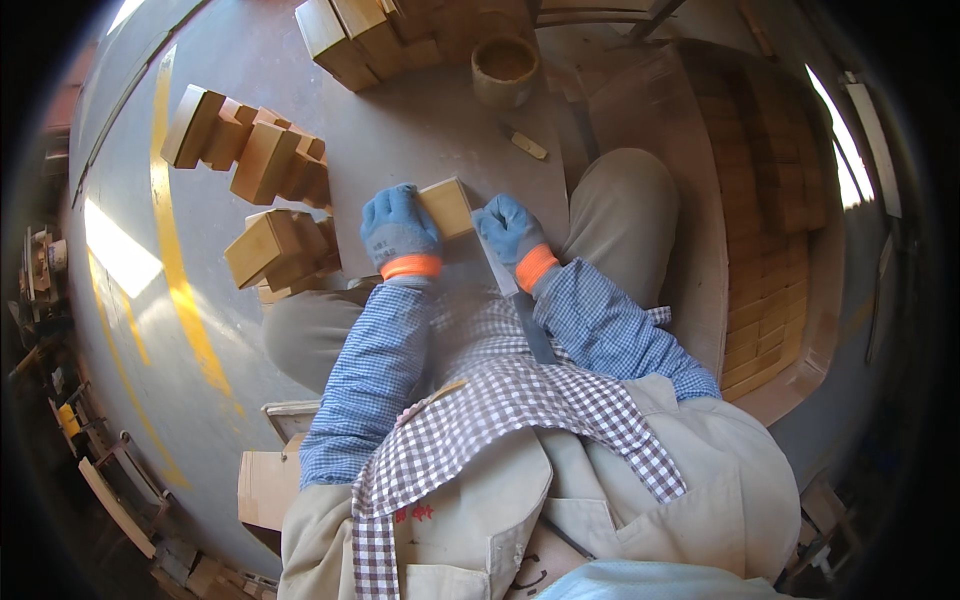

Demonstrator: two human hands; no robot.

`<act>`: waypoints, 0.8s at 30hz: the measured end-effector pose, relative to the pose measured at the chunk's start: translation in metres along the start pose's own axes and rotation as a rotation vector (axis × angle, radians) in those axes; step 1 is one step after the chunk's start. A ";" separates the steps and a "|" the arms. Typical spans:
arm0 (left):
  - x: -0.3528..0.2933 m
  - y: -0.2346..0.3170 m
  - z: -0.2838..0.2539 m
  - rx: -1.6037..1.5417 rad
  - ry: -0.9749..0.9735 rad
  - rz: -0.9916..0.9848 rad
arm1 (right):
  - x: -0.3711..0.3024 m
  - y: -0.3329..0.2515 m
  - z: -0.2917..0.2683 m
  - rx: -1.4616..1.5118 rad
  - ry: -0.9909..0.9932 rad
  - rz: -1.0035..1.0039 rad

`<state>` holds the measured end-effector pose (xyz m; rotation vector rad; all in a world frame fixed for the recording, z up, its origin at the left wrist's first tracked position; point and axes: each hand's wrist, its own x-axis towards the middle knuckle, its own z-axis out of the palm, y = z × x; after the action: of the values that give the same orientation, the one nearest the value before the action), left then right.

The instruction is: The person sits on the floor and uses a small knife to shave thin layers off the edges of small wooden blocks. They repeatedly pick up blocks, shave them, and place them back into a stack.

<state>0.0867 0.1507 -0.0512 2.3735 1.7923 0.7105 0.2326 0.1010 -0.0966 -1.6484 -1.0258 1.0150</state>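
My left hand (pixel 398 228), in a blue-grey glove with an orange cuff, is closed on the left end of a pale wooden block (pixel 446 208) over the board in front of me. My right hand (pixel 510 232), gloved alike, is curled into a fist just right of the block. It grips the upper end of a long flat strip (pixel 533 328), pale grey above and dark grey below, which runs down toward my lap. I cannot make out the strip's kind. A checked apron (pixel 480 435) covers my lap.
Wooden blocks (pixel 270 165) stand stacked to the left, with another pile (pixel 345 45) at the far edge. A round brown pot (pixel 504 72) and a small wooden-handled tool (pixel 528 146) sit on the board (pixel 420 140). A bin (pixel 715 250) full of blocks stands at right.
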 end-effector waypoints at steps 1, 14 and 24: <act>-0.001 0.000 0.000 -0.007 0.000 0.019 | -0.001 0.003 0.000 0.039 -0.014 0.062; -0.001 0.001 0.001 -0.024 -0.025 -0.003 | -0.003 0.003 -0.011 0.132 -0.138 0.242; 0.000 0.001 0.003 -0.031 0.011 -0.056 | -0.015 -0.005 -0.017 0.048 -0.259 0.231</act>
<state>0.0885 0.1512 -0.0533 2.2946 1.8309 0.7398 0.2429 0.0833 -0.0853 -1.6518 -0.9828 1.4249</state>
